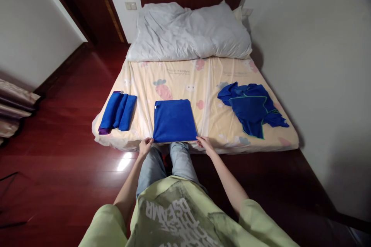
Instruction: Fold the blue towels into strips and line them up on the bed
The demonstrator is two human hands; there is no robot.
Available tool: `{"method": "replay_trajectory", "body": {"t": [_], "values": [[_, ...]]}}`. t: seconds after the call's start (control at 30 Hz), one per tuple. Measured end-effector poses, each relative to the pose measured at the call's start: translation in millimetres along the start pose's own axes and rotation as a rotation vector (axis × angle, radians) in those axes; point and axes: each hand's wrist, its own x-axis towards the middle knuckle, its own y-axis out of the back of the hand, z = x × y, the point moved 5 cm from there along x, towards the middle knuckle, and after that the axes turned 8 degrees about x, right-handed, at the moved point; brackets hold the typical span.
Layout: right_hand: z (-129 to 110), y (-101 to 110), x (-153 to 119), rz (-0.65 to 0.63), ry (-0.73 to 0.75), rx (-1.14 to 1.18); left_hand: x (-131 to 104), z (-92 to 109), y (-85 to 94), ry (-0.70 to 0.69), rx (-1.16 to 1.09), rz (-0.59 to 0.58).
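Blue cloth: lay smooth, nearly square, white tag at far-left corner.
Near edge: ran crosswise; long axis was unclear.
Left hand: pinched near-left corner.
Right hand: pinched near-right corner.

Tag on blue cloth unreadably small; curtain cut off left.

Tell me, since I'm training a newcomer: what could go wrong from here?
The flat blue cloth lies at the near edge of the bed, so it might slip off. The left hand and right hand pinch its near corners; an uneven pull could skew it or raise wrinkles.
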Motion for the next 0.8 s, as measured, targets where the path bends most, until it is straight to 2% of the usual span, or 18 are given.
{"method": "replay_trajectory", "body": {"t": [0.2,0.33,0.43,0.5,0.63,0.73,0.8], "values": [[14,-2,-20,-0.12,-0.08,-0.071,-10,-7,21.4,-0.042,0.122,-0.084],[1,2,-3,-0.034,0.018,-0.114,13,4,30.2,-0.077,0.167,-0.068],[-28,1,29,0.071,0.14,-0.146,48,34,33.6,-0.236,0.205,-0.012],[-56,-7,53,0.086,0.273,-0.252,76,61,34.2,-0.364,0.215,0.022],[-118,-46,96,-0.017,0.606,-0.618,139,111,30.4,-0.527,0.245,0.043],[-147,-72,129,-0.082,0.682,-0.758,185,135,23.4,-0.578,0.33,0.049],[-156,-84,151,-0.111,0.69,-0.882,210,143,16.8,-0.598,0.379,0.027]]}}
